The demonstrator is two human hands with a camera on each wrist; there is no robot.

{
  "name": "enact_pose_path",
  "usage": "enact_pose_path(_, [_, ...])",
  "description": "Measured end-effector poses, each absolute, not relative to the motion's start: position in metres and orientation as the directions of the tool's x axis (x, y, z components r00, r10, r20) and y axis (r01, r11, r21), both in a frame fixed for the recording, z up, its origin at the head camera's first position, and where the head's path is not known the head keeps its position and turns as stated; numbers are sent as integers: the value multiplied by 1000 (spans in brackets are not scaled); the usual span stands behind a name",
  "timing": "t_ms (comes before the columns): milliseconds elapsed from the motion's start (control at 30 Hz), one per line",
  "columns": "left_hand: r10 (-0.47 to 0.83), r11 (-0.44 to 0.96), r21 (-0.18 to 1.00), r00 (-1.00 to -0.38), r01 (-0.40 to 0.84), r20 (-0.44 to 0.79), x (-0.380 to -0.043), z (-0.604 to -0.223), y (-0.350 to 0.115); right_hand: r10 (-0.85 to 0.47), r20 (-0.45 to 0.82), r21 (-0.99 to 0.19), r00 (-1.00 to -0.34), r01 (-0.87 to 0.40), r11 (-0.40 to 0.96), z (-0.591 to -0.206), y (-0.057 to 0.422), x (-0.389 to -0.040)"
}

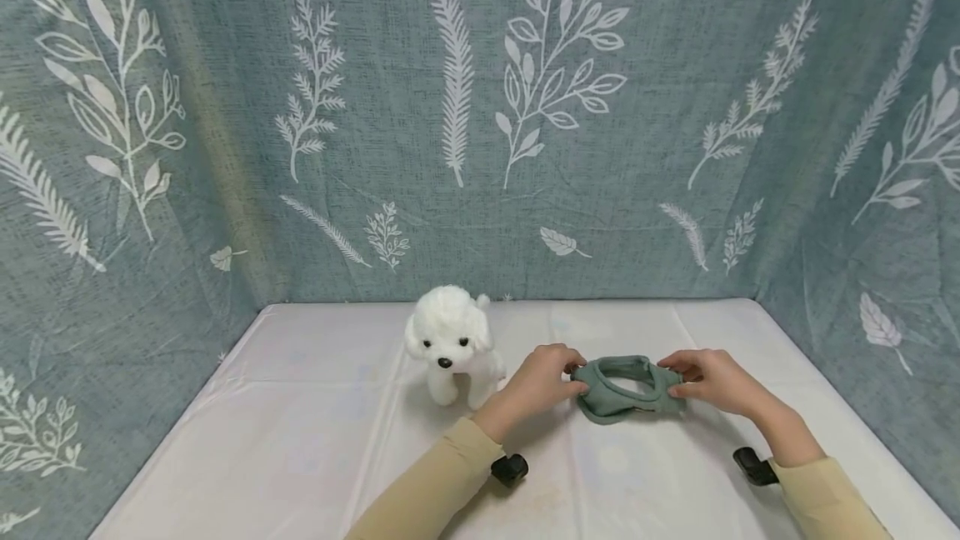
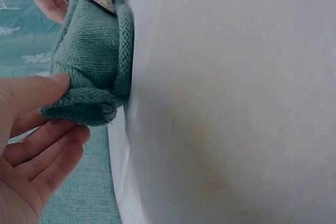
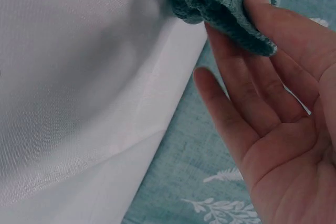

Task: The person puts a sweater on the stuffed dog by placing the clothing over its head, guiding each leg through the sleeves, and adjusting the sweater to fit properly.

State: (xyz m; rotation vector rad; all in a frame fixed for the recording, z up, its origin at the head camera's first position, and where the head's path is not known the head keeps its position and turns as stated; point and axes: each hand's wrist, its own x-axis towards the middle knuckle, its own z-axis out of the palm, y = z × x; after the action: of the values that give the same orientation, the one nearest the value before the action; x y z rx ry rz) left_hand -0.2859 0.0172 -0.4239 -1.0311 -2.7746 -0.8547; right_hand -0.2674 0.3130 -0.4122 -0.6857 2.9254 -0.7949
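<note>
A blue-green curtain (image 1: 367, 148) printed with white leaves and fern sprigs is hung behind and along both sides of a table (image 1: 300, 440) covered in a white cloth. From the bottom edge, two forearms in tan sleeves (image 1: 431, 486) are extended over the cloth. Left of centre, a fluffy white toy dog (image 1: 447, 325) is stood on its legs, faced toward the viewer, with dark eyes and a black nose. To its right, over the right half of the table, a small grey-green knitted garment (image 1: 611, 404) is held between two bare hands; whether it is fully rested on the cloth cannot be told. A wide oval opening, bordered by a thick rolled rim, is turned upward, and fine rows of stitches are seen close up. At each end a smaller opening is edged with a rolled band. One end is pinched between thumb and fingers of the left hand (image 1: 536, 377); the other is pinched likewise by the right hand (image 1: 716, 377), one of whose fingers is held apart from the knit. A black device (image 1: 510, 470) is worn at each wrist. On the garment's side, a dark-bordered label (image 2: 103, 0) is attached, its lettering too small to be read.
</note>
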Motion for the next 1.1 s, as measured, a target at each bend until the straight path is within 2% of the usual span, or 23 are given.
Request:
enact_pose_path(267, [561,647,448,-783,617,268,-285,-427,13,-418,90,-498,-904,-404,767,-409,311,-266])
enact_pose_path(533, [542,628,481,-788,611,293,-284,-424,10,-418,95,-510,-903,-405,759,-405,309,-266])
enact_pose_path(833, [480,556,508,-753,658,450,-271,-394,-5,-393,214,-518,-894,-445,730,-382,297,-262])
enact_pose_path(1100, [375,480,496,-680,724,630,-259,-355,-37,-370,365,-549,-854,-519,655,-346,262,-263])
